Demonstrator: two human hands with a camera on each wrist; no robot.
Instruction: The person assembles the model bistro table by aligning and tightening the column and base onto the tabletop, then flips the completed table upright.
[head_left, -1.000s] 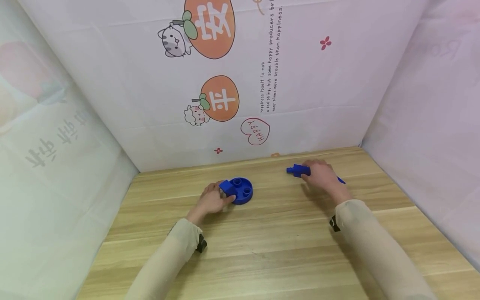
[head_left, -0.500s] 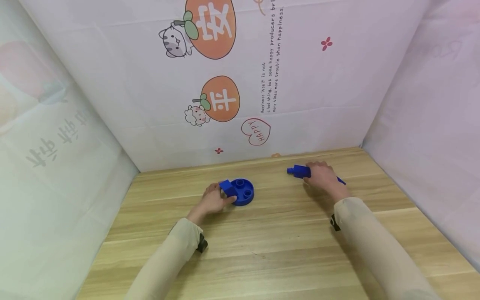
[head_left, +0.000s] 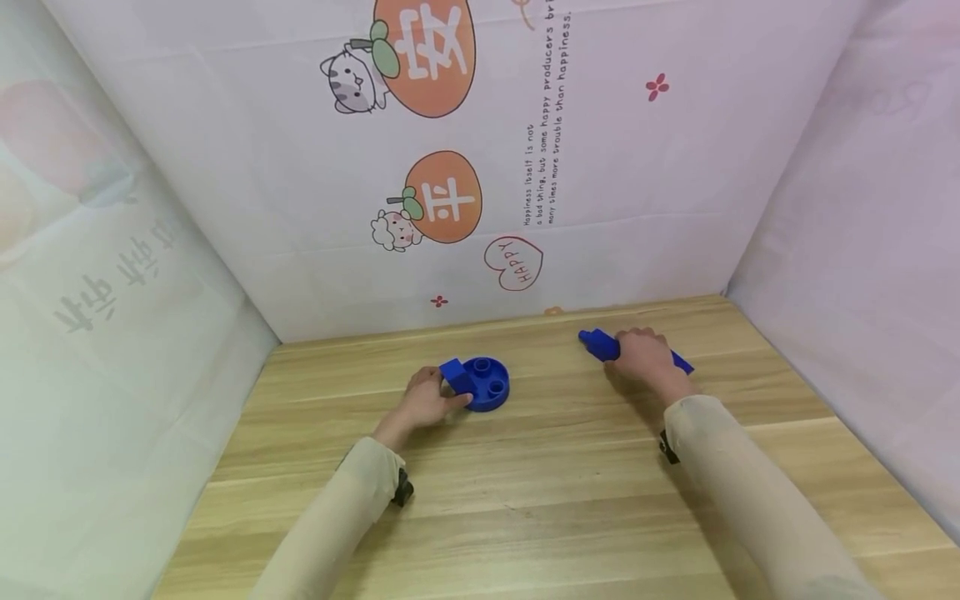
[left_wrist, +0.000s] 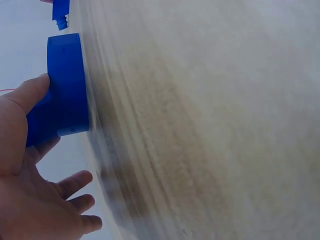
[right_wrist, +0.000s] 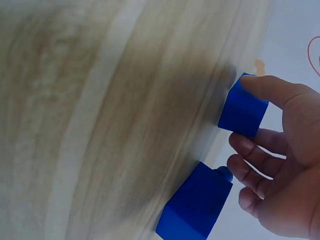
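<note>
A blue round base (head_left: 487, 385) with a raised rim and two round sockets lies at the left-centre of the table. A square blue block (head_left: 454, 372) juts from its left side. My left hand (head_left: 423, 404) pinches this block side between thumb and index finger; in the left wrist view its other fingers are spread apart. Farther right, my right hand (head_left: 645, 360) grips a blue angular piece (head_left: 600, 344) with a narrow knobbed end. In the right wrist view, a second blue section (right_wrist: 195, 202) with a small knob shows below; whether it joins the held piece cannot be told.
The wooden tabletop (head_left: 510, 500) runs up to a white printed cloth wall (head_left: 600, 250) at the back. Cloth walls also stand at the left (head_left: 112, 350) and right (head_left: 847, 275). A black strap (head_left: 402, 487) shows at the left wrist.
The blue piece in my right hand has turned slightly, its knobbed end now pointing more toward the back wall. My left hand and the round base stay almost where they were.
</note>
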